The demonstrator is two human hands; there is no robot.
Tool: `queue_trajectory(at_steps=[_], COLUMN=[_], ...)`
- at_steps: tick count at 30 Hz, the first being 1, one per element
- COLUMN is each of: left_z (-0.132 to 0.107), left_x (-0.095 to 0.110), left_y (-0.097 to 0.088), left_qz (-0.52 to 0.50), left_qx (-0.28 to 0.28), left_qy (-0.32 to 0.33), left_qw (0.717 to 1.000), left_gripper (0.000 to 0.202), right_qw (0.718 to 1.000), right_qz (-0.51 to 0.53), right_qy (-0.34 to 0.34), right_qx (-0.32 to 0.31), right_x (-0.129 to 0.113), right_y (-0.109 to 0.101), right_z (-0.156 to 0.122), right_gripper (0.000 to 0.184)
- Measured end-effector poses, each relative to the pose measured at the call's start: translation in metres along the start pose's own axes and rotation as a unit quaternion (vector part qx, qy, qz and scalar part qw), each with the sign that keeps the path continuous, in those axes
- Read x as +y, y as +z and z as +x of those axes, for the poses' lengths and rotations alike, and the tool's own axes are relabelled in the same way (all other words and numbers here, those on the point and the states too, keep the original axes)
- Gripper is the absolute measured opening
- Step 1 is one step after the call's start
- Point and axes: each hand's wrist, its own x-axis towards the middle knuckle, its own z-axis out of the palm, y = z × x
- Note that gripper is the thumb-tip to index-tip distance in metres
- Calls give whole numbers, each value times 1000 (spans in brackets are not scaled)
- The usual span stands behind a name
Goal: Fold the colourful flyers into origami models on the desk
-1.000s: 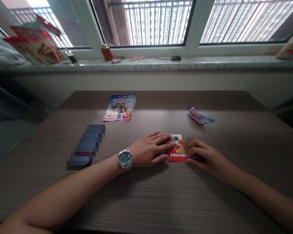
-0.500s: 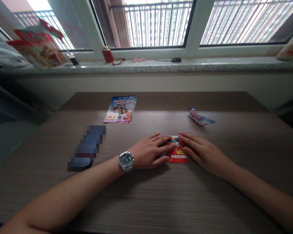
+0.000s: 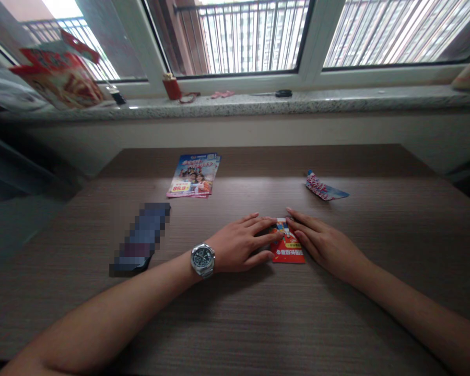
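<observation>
Red paper (image 3: 289, 256) lies on the table (image 3: 235, 324) just below and right of the frame's centre. The left hand (image 3: 243, 243), fingers slightly spread, covers its left side, seemingly steadying it; the right hand (image 3: 329, 248), fingers close together, covers its right edge, perhaps pinching; I cannot tell.

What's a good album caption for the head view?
Left hand and right hand rest on a red printed paper, flyers beyond.

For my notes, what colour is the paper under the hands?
The paper is mostly red, in head view.
</observation>
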Motion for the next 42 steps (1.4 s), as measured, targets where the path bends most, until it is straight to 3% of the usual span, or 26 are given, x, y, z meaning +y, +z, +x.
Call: queue_trajectory(at_steps=[8, 42], left_z=[0, 1], left_x=[-1, -5], left_y=[0, 0], left_qz=[-6, 13], left_qx=[-1, -10], left_qy=[-5, -13], left_qw=[1000, 1000], left_gripper=[51, 49], right_qw=[998, 994], right_qz=[60, 100], right_qy=[9, 28], right_qx=[15, 24], right_x=[5, 8], right_y=[-3, -10], right_z=[0, -1], right_gripper=[40, 36])
